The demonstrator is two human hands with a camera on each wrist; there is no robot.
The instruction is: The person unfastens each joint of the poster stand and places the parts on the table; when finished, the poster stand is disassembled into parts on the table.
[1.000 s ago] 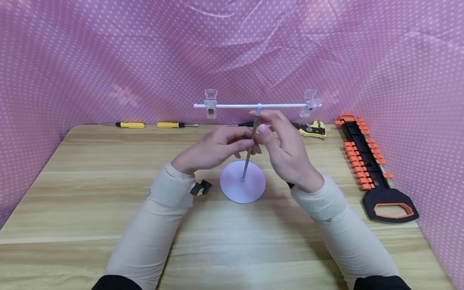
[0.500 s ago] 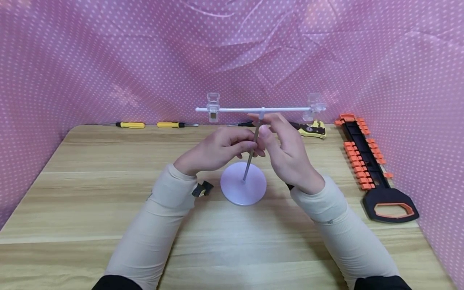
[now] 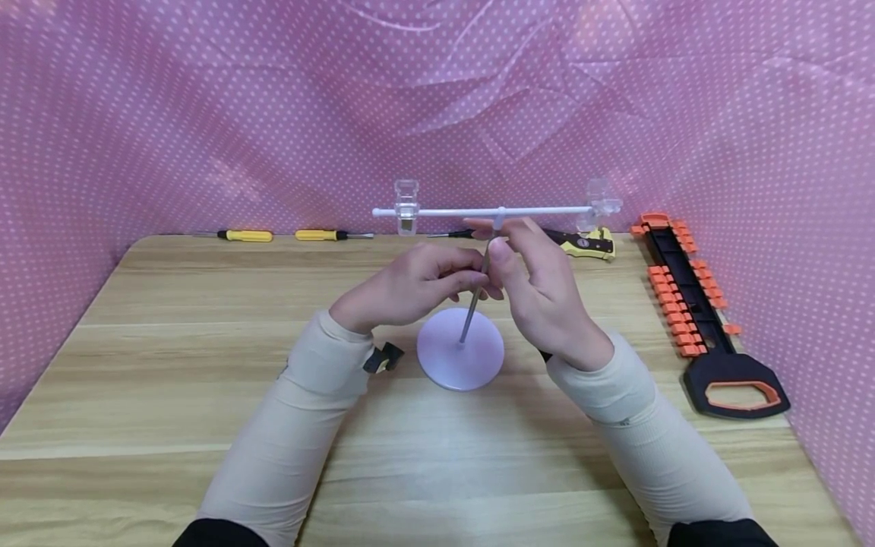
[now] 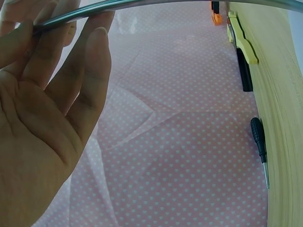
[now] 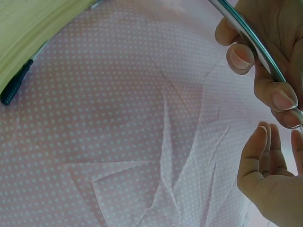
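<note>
A display stand with a round white base (image 3: 460, 368), a thin metal pole (image 3: 472, 310) and a white crossbar (image 3: 465, 213) is in front of me. Clear plastic clips sit near the crossbar's ends, one on the left (image 3: 406, 207) and one on the right (image 3: 601, 206). My left hand (image 3: 410, 285) pinches the pole about midway. Just above, near the crossbar joint, my right hand (image 3: 543, 285) holds the pole's top between thumb and index finger. The pole leans right. Whether the base touches the table cannot be told. In the right wrist view, the left fingers (image 5: 274, 94) wrap the metal pole.
Two yellow-handled screwdrivers, one left (image 3: 246, 235) and one nearer the middle (image 3: 321, 235), lie along the wooden table's (image 3: 205, 380) back edge. Behind my right hand is a yellow-and-black tool (image 3: 588, 245). A black rack with orange pieces (image 3: 690, 296) lies right. Pink dotted cloth (image 3: 273, 114) surrounds the table.
The stand has shifted a little right and toward me, its crossbar appearing lower in the head view. Both hands have moved slightly with it, keeping their hold on the pole.
</note>
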